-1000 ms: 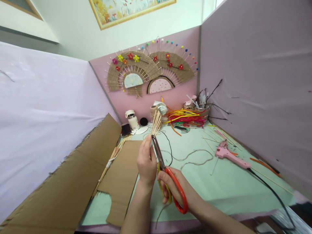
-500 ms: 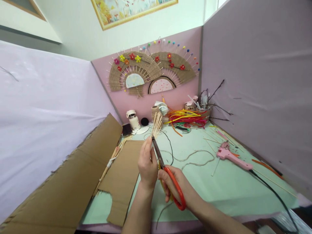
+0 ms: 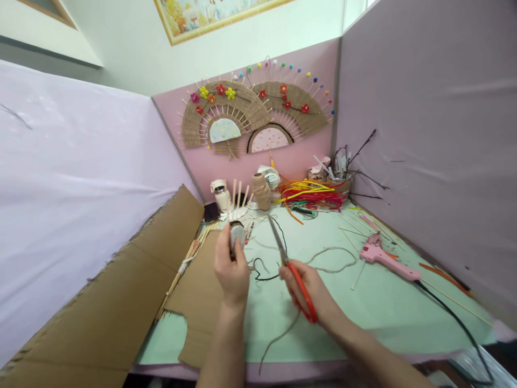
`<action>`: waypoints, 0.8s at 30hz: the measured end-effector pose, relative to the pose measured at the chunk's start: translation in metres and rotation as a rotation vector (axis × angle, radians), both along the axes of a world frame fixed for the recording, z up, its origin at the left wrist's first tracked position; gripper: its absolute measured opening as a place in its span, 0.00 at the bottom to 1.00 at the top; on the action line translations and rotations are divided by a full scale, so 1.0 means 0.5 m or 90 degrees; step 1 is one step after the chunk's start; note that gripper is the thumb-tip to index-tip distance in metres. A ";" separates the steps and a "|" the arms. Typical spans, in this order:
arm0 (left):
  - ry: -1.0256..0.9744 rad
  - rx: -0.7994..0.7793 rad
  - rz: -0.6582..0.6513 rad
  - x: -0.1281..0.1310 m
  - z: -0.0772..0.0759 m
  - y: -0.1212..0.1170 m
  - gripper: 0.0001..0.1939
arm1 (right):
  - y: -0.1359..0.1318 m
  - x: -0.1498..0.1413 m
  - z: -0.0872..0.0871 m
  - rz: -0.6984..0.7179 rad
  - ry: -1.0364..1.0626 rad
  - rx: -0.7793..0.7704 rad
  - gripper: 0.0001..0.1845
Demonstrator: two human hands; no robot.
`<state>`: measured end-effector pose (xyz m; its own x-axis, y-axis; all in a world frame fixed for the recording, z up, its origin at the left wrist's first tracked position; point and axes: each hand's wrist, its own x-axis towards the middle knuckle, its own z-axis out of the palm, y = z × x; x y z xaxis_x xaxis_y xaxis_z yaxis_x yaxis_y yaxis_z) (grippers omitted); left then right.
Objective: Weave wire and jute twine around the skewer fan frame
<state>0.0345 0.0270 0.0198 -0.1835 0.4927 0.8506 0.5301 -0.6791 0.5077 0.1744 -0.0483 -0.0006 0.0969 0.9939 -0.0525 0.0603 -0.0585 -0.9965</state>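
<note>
My left hand (image 3: 231,272) is closed around a small fan-shaped piece (image 3: 238,234) with a pale rounded face and a dark edge. Several thin wooden sticks (image 3: 239,200) stand up from its top, spread apart. Red-handled scissors (image 3: 278,235) are in my right hand (image 3: 309,283), my fingers in the handle loops. Their blades look closed and point away from me, to the right of the fan piece and apart from it. A black cord (image 3: 267,279) lies on the table between my hands.
Cardboard sheets (image 3: 197,291) and a stick bundle (image 3: 182,268) lie left. A pink glue gun (image 3: 390,261) with its cable is at right. Behind stand a twine spool (image 3: 262,193), pipe cleaners (image 3: 313,193) and a white bottle (image 3: 221,196). Two woven fans (image 3: 226,102) hang on the back panel.
The scissors have come away from the sticks, moving right, and their blades have closed. My left hand has moved slightly left and turned the fan piece, so its pale face and spread sticks show.
</note>
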 end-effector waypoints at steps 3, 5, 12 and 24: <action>-0.123 -0.007 0.036 -0.024 0.020 0.001 0.26 | 0.033 0.070 -0.005 -0.104 -0.272 0.075 0.23; -0.179 0.021 0.047 -0.035 0.034 -0.001 0.27 | 0.055 0.108 -0.009 -0.146 -0.428 0.066 0.22; -0.247 0.077 0.013 -0.042 0.057 -0.003 0.28 | 0.149 0.178 -0.006 -0.163 -0.619 0.015 0.19; -0.269 0.047 0.003 -0.052 0.054 0.002 0.28 | 0.252 0.259 -0.031 -0.143 -0.901 -0.146 0.15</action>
<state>0.0084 0.0278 0.0467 -0.5251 0.4323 0.7331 0.2886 -0.7199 0.6312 0.3038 0.0779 -0.0159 0.3508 0.9343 0.0639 0.9350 -0.3457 -0.0788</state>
